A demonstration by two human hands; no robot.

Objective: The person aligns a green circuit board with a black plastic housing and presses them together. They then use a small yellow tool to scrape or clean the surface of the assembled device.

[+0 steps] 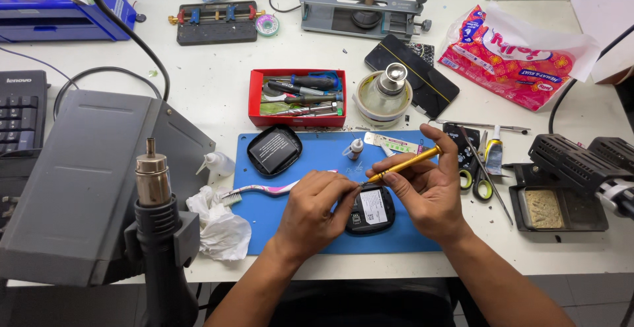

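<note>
A small black oval device lies opened on the blue work mat, a white label showing inside it. My left hand rests on its left side and steadies it, fingertips at the tool's tip. My right hand grips a yellow screwdriver, angled down to the left with its tip at the device's top edge. The device's black cover lies apart at the mat's upper left. A pink toothbrush lies just left of my left hand.
A red tray of tools and a glass dispenser jar stand behind the mat. Scissors, tweezers and a glue tube lie to the right, next to a soldering stand. A hot-air gun and crumpled tissue sit left.
</note>
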